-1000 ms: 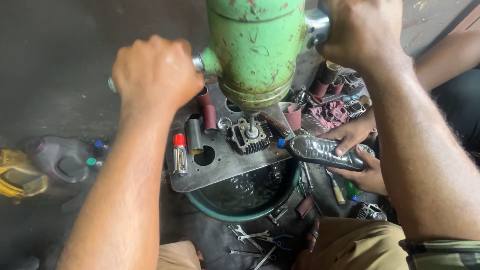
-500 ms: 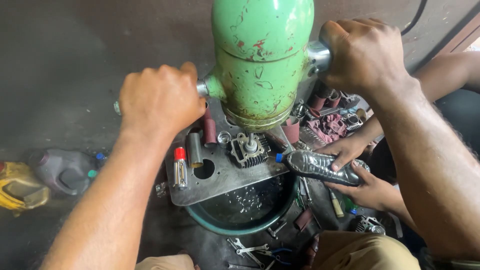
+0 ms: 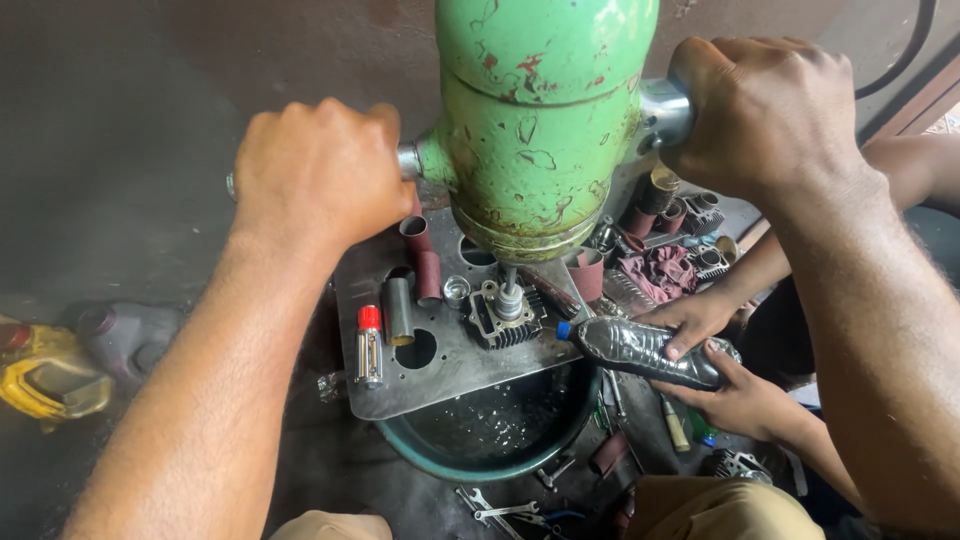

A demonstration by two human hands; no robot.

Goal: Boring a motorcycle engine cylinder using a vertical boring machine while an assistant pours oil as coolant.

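Nearest the camera, two forearms run up from the bottom edge of the frame. The left hand [image 3: 315, 175], in the upper left of centre, has its fingers clenched around a metal side handle [image 3: 408, 160] that juts from the left of a green machine body [image 3: 535, 120]. The right hand [image 3: 765, 110], at the upper right, is clenched the same way around the opposite handle [image 3: 665, 108]. The chipped green body fills the top centre of the frame and hides much of what lies beneath it.

Below it, a thin shaft [image 3: 508, 290] drops into a finned engine cylinder [image 3: 505, 320] that sits on a flat metal plate [image 3: 440, 385] with round holes. On the plate, left of the cylinder, stand a small red-capped can [image 3: 368, 345], a dull metal sleeve [image 3: 398, 310] and brown abrasive sleeves [image 3: 422, 255]. The plate lies across a dark green basin [image 3: 480, 455] holding dark liquid.

To the right of centre, another person's two hands [image 3: 720, 365] hold a crumpled dark plastic bottle [image 3: 640, 350] with a blue cap pointing at the cylinder.

Farther out, wrenches [image 3: 500, 510] lie on the floor at the bottom centre, more sleeves and cylinders [image 3: 690, 215] crowd the upper right, and a yellow jug [image 3: 45, 375] with a grey one [image 3: 125, 335] sits at the left edge.
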